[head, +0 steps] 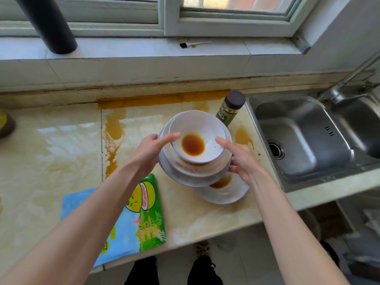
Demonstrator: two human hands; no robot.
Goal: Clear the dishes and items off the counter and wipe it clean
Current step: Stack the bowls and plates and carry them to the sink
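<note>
The stack of bowls (191,167) is in my 2 grips, over the right part of the desk (51,161), close to the sink (298,128). My left grip (152,149) is clamped on the left side, with the thumb over the rim of the top bowl (197,124). My right grip (240,159) is clamped on the right side, with the thumb on the same rim and the fingers curled round lower down. The stack tilts a bit. There is brown sauce in the top bowl.

I think the job is just getting going. The bowls are piled up but not yet in the sink. 1 plate (226,195) with sauce on it sits on the desk right under the stack. I cannot tell if the stack touches it. A bottle with a black cap (230,108) stands behind the stack, and a snack bag (144,214) lies flat near the front edge.

The wiping is all left to do. A brown spill (113,128) runs along the back of the desk and down the middle, and there is more near the sink. I see no cloth.
</note>
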